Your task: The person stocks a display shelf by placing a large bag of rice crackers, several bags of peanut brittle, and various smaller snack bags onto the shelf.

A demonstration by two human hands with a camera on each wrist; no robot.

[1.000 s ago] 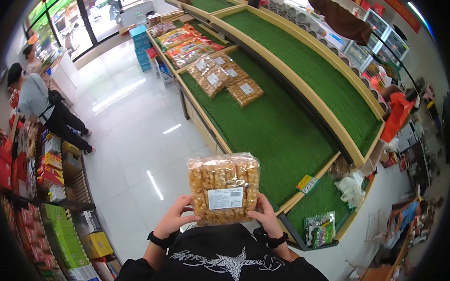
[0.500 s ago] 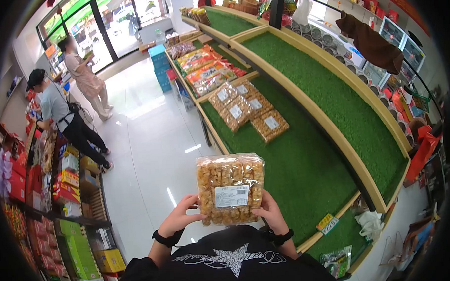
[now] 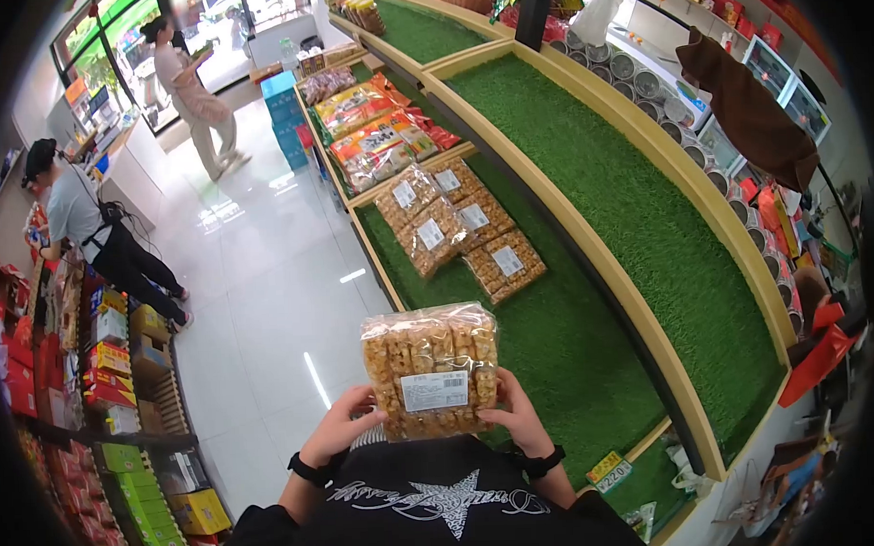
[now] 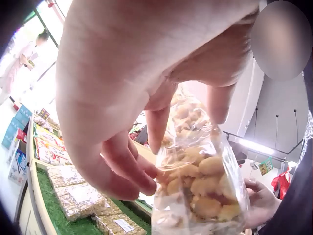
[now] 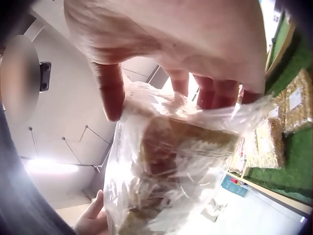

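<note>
A clear-wrapped block of golden-brown snack pieces (image 3: 428, 355) with a white label facing up is held in front of the chest between two hands. The left hand (image 3: 341, 426) grips its left side, thumb on the near face and fingers behind. On the opposite side the right hand (image 3: 521, 416) pinches the lower corner. The left wrist view shows the left hand (image 4: 142, 73) over the crinkled wrapper (image 4: 195, 181), thumb and fingers on either side. In the right wrist view, the right hand (image 5: 171, 44) spans the plastic (image 5: 171, 161). Similar packs (image 3: 431, 230) lie on green turf, some overlapping.
A wood-edged display stand (image 3: 593, 335) lined with green turf runs along the right, with a price tag (image 3: 609, 471) at its near end. Colourful bags (image 3: 374, 136) lie farther back. Shelves of boxes (image 3: 142, 495) line the left. Two people (image 3: 98, 227) stand beyond the tiled floor (image 3: 265, 308).
The view has swung, so the stand and its packs appear larger and closer. The farther person has moved right, clear of the counter. Both hands keep their hold on the pack.
</note>
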